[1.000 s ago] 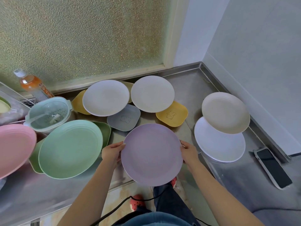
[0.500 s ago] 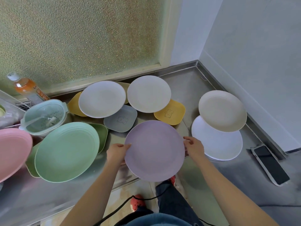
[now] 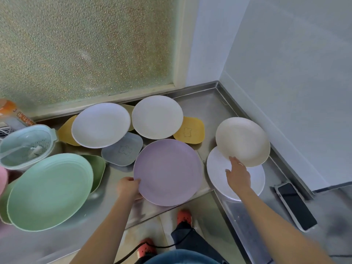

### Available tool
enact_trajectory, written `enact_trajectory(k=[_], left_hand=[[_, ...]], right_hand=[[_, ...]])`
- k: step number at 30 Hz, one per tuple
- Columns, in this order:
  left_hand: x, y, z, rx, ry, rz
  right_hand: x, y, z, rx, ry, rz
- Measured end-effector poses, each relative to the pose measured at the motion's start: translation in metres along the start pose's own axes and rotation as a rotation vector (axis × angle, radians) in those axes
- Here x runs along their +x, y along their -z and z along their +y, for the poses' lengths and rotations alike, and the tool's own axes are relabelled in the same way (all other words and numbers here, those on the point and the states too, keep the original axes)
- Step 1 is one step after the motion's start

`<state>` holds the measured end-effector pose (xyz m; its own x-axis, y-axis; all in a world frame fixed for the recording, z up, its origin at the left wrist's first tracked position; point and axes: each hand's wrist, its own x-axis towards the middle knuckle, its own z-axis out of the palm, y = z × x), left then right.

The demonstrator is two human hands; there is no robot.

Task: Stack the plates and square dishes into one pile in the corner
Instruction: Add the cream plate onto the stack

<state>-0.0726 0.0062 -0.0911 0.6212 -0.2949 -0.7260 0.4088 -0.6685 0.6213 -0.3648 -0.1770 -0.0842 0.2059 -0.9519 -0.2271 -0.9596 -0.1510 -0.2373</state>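
While the left hand [image 3: 128, 188] grips the lilac plate [image 3: 168, 171] by its left rim, fingers curled round the edge, that plate sits at the centre of the frame over the front edge of the steel counter [image 3: 207, 103]. Over on the right, the right hand [image 3: 238, 174] stretches out with fingers straight and relaxed, holding nothing, above the white plate [image 3: 253, 180], its fingertips right at the near rim of the beige plate [image 3: 242, 141]; whether they touch it, I cannot tell. That beige plate overlaps the far side of the white one, and both lie right of centre, near the side wall. Up at the back, beneath the frosted window [image 3: 85, 44], two more pale plates sit side by side: a bluish-white plate [image 3: 101, 125] left of centre and a cream plate [image 3: 157, 117] beside it. Square dishes peek out from under them: a yellow dish [image 3: 191, 132] to the right of the cream plate, a grey dish [image 3: 122, 149] just left of the lilac plate, and a second yellow dish [image 3: 67, 130] at the left of the bluish-white one. At lower left, a big green plate [image 3: 50, 191] lies over a darker green dish [image 3: 98, 168]. Behind it stands a pale blue strainer basket [image 3: 26, 145], with an orange bottle [image 3: 9, 111] at the left edge. A phone [image 3: 296, 205] lies at the lower right of the counter.
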Motion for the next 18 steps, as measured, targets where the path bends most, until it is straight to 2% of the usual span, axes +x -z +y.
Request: enact_trajectory(k=[3, 7, 11, 15, 18], left_hand=[[-0.002, -0.005, 0.000, 0.067, 0.005, -0.004], [-0.011, -0.012, 0.002, 0.154, 0.043, -0.113], [-0.015, -0.019, 0.004, 0.142, 0.046, -0.120], [-0.018, -0.024, 0.003, 0.101, 0.058, -0.122], [-0.017, -0.024, 0.000, 0.079, 0.065, -0.130]], right_hand=[[0.011, 0.002, 0.008, -0.117, 0.038, -0.014], [0.023, 0.005, 0.009, -0.138, 0.015, 0.059], [0.023, 0.005, 0.007, -0.239, 0.118, 0.129], [0.014, 0.015, -0.005, -0.096, 0.133, 0.334], [0.002, 0.020, -0.018, 0.065, 0.267, 0.494]])
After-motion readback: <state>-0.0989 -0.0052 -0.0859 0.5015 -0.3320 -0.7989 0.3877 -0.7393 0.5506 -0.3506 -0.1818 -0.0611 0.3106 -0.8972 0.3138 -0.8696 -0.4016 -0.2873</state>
